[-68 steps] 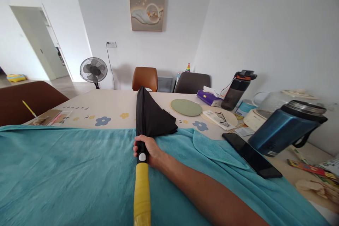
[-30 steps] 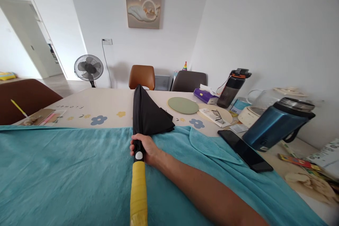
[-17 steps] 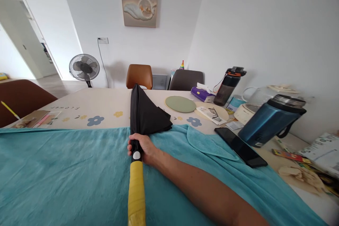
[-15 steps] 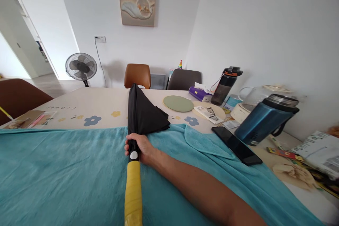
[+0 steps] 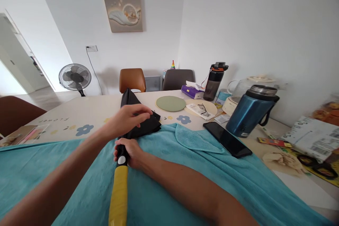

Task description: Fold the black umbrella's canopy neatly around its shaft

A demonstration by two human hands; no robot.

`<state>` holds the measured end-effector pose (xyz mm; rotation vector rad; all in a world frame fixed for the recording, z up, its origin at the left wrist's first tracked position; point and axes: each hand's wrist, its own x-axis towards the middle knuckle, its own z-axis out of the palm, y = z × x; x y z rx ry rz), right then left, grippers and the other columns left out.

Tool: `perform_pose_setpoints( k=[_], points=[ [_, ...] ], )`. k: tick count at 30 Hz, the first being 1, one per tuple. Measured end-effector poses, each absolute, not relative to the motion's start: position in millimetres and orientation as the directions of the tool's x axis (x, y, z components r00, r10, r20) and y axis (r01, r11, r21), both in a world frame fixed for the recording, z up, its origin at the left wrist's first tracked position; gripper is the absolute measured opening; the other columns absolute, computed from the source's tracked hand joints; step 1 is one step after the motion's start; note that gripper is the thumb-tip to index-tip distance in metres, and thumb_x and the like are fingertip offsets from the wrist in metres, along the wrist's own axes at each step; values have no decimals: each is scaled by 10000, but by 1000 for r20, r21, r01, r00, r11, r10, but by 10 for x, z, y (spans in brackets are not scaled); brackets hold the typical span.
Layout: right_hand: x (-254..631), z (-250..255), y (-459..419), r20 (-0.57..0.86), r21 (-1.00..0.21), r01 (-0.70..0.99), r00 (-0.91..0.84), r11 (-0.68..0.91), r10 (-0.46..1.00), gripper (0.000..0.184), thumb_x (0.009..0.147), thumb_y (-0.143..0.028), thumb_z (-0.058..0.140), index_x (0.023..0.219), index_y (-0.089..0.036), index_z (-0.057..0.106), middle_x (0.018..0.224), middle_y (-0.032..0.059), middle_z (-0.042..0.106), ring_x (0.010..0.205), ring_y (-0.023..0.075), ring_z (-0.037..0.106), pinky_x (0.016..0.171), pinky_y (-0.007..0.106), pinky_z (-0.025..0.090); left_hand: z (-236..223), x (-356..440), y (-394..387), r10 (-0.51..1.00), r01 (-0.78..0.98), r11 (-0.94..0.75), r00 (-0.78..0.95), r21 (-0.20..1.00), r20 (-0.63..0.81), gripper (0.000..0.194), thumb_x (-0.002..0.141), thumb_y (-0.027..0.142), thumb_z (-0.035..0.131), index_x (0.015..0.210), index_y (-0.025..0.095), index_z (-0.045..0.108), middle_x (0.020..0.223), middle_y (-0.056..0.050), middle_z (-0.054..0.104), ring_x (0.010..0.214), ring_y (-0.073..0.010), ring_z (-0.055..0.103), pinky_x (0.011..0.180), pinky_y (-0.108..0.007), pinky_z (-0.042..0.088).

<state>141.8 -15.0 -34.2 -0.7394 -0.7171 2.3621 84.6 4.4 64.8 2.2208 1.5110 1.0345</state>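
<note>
A folded black umbrella [image 5: 135, 127] with a yellow handle [image 5: 118, 196] lies lengthwise on a teal towel [image 5: 185, 169] spread over the table. My right hand [image 5: 130, 152] grips the umbrella's shaft just above the handle, beside a white button. My left hand [image 5: 129, 117] reaches in from the left and hovers over the loose black canopy cloth, fingers spread and curled, touching or nearly touching the fabric.
Right of the towel lie a black phone [image 5: 227, 138], a blue jug [image 5: 250, 110] and papers [image 5: 309, 137]. Farther back stand a dark bottle [image 5: 214, 82], a purple tissue box [image 5: 192, 91], glasses [image 5: 202, 108] and a green round mat [image 5: 171, 103]. Chairs and a fan [image 5: 74, 77] stand beyond.
My left arm has come into view and reached over the umbrella's canopy. The view has turned right, so everything sits further left. My right hand keeps its grip.
</note>
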Motion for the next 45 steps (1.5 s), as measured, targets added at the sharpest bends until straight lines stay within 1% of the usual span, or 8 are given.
perform_pose_setpoints(
  k=[7, 13, 16, 24, 28, 36, 40, 45],
  points=[
    [1380, -370, -149, -312, -629, -375, -681, -681, 663, 108, 660, -62, 468, 595, -147, 478, 470, -15, 460, 401, 118, 485, 357, 243, 429, 97, 1158, 925, 851, 839, -522, 523, 152, 33, 473, 753, 80, 339, 1131, 259, 561, 1209, 25, 541, 1066, -169, 493, 896, -272, 388],
    [1347, -381, -144, -272, -660, -386, -677, -644, 684, 103, 697, -81, 493, 620, -150, 489, 417, -33, 433, 385, 120, 479, 370, 243, 438, -28, 1207, 1079, 870, 869, -493, 494, 41, 3, 325, 752, 159, 403, 974, 243, 626, 1039, -20, 616, 966, -192, 542, 805, -276, 423],
    [1357, -388, -142, -280, -660, -380, -676, -648, 681, 105, 697, -80, 496, 615, -142, 475, 434, -31, 447, 398, 111, 475, 359, 232, 432, 73, 1172, 1044, 888, 882, -453, 434, 129, 150, 261, 767, 181, 395, 890, 215, 622, 933, -45, 630, 884, -197, 562, 765, -288, 428],
    [1407, -386, -119, -313, -609, -360, -710, -707, 631, 84, 710, -142, 555, 673, -125, 482, 550, -13, 496, 437, 104, 502, 389, 252, 459, 488, 523, 642, 813, 646, -382, -105, 661, 572, 264, 689, 72, 324, 839, 177, 515, 801, -12, 583, 712, -120, 546, 604, -228, 456],
    [1409, -374, -111, -310, -604, -352, -723, -715, 617, 96, 724, -153, 549, 660, -121, 485, 551, -10, 502, 422, 100, 493, 371, 245, 439, 336, -42, 335, 817, 429, -290, -355, 855, 455, 231, 638, 114, 372, 830, 176, 484, 727, 13, 542, 517, -96, 501, 425, -214, 435],
    [1433, -371, -109, -273, -600, -373, -736, -708, 620, 159, 746, -212, 580, 655, -122, 485, 548, -16, 493, 437, 89, 483, 373, 224, 419, -379, -809, 104, 840, 361, -28, -497, 932, 218, 154, 602, 186, 414, 701, 158, 529, 563, 35, 471, 500, -102, 488, 510, -259, 485],
    [1435, -364, -103, -287, -585, -364, -742, -724, 605, 175, 746, -232, 581, 650, -129, 478, 546, -20, 486, 433, 86, 474, 377, 220, 412, -455, -918, 143, 886, 581, 95, -420, 809, 198, 185, 660, 224, 395, 756, 177, 546, 649, 15, 532, 555, -124, 531, 565, -262, 461],
    [1449, -313, -110, -330, -567, -346, -737, -748, 591, 170, 754, -236, 559, 652, -139, 462, 544, -27, 482, 418, 74, 458, 371, 202, 385, -463, -967, 150, 911, 908, 213, -318, 361, 262, 218, 744, 232, 345, 778, 205, 559, 745, -36, 593, 746, -191, 565, 641, -281, 408]
  ],
)
